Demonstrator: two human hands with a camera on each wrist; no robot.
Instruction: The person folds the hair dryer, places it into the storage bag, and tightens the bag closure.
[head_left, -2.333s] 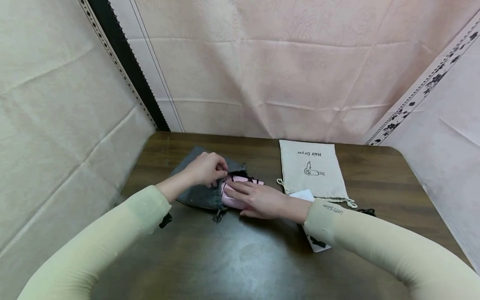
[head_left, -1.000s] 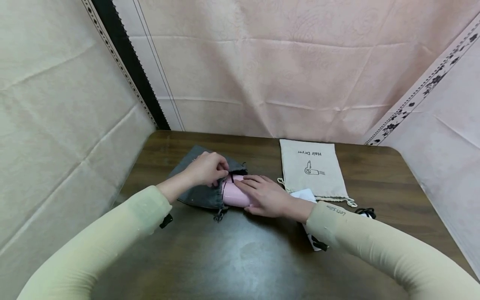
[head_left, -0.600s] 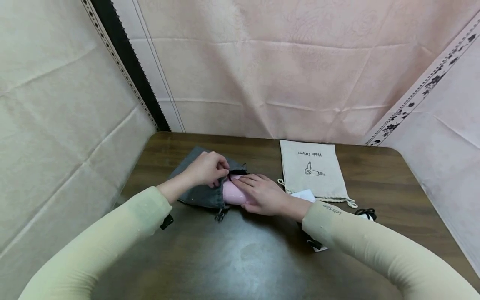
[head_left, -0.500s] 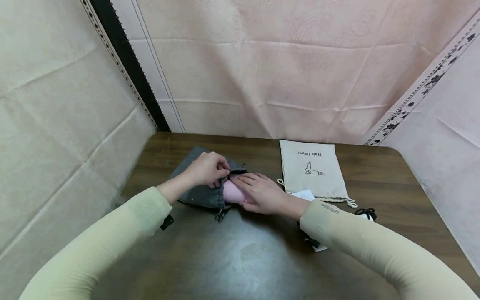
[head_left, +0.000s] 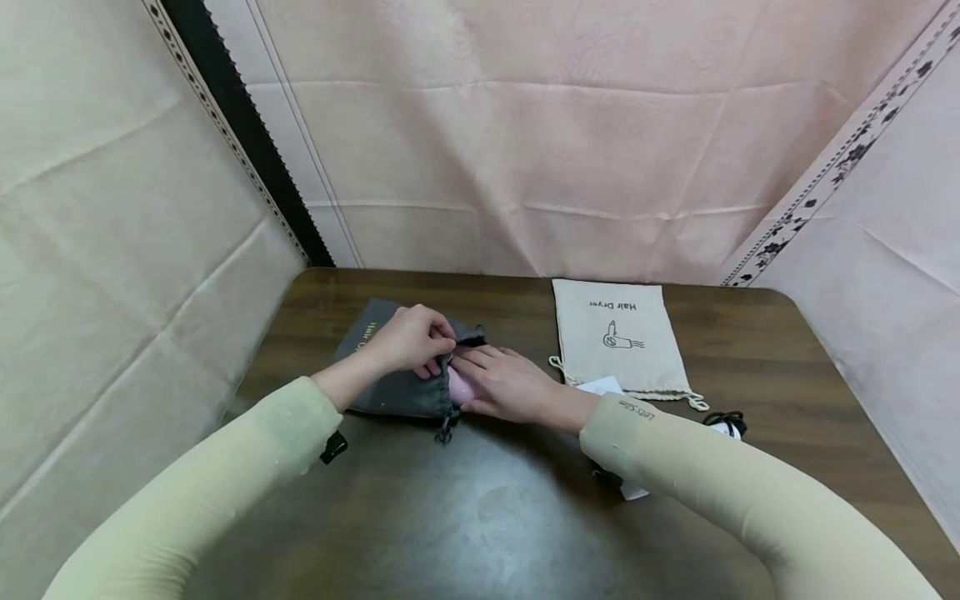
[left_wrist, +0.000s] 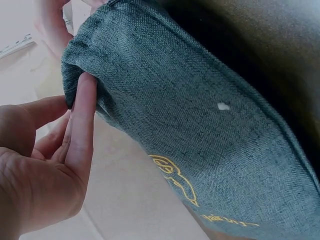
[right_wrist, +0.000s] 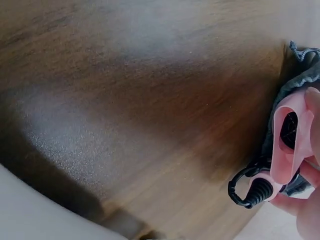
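Observation:
A pink hair dryer (head_left: pixel 461 388) lies partly inside a dark grey drawstring bag (head_left: pixel 401 396) at the table's left middle. My left hand (head_left: pixel 414 337) pinches the rim of the bag's mouth between thumb and fingers, clearly seen in the left wrist view on the grey cloth (left_wrist: pixel 170 95). At the mouth, my right hand (head_left: pixel 513 385) holds the dryer, fingertips reaching to the bag's opening. The right wrist view shows its pink nozzle end (right_wrist: pixel 281 167) and a black ribbed cord sleeve (right_wrist: pixel 261 190) outside the bag. The dryer's other end is hidden in the cloth.
Flat at the back right lies a beige drawstring bag (head_left: pixel 637 367) printed "Hair Dryer". A white flat item (head_left: pixel 602 386) sits partly under my right forearm. Beyond that forearm is a coiled black cable (head_left: pixel 727 419) with something white. Cloth hangs behind the wooden table (head_left: pixel 420 517).
My right hand has moved left with the hair dryer, which is now deeper in the grey bag, with less pink showing. The left hand keeps its pinch on the rim.

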